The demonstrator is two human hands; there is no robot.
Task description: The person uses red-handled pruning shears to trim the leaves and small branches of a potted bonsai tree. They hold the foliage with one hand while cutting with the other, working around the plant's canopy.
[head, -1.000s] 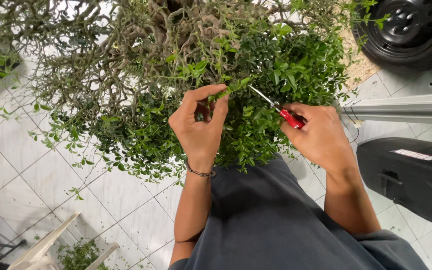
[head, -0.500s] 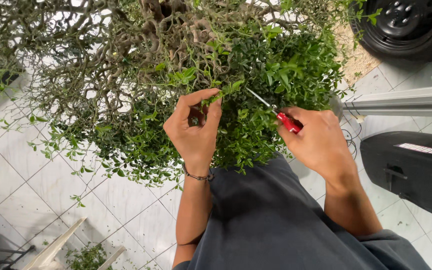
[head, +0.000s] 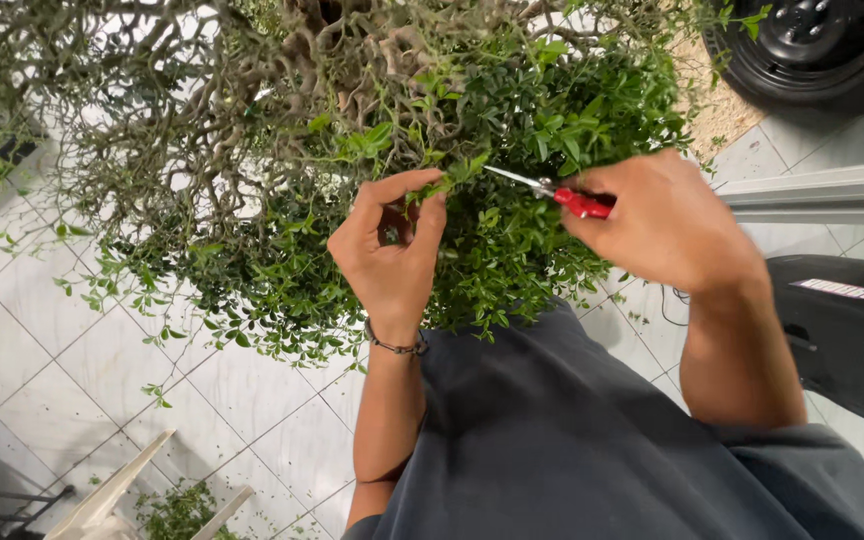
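- I see my left hand (head: 392,250) pinching a leafy twig (head: 457,175) between thumb and fingertips, at the front of the bush (head: 372,120).
- My right hand (head: 667,225) is closed around red-handled scissors (head: 552,188), whose blades point at that twig, just beside the left fingertips.

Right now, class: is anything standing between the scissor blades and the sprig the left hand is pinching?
Nothing visible does. The scissors in the right hand point straight at the sprig pinched by the left hand, with only its own leaves around the tips.
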